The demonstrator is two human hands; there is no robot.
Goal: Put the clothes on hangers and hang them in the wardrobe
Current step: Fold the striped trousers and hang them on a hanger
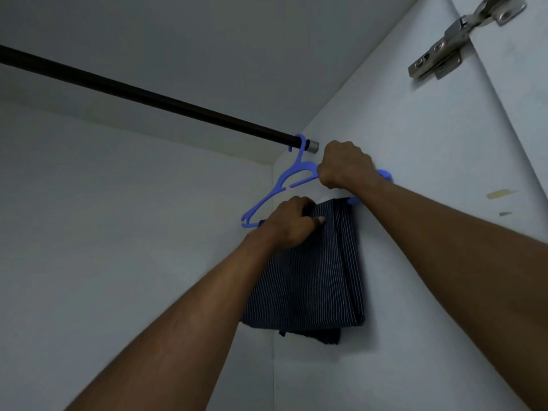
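Dark metal wardrobe rail runs left to right; blue plastic hanger is hooked at its right end. Left hand pinches the folded navy pinstriped garment draped over the hanger's bar. Right hand, nearer the hook, is curled tight around the hanger's shoulder.
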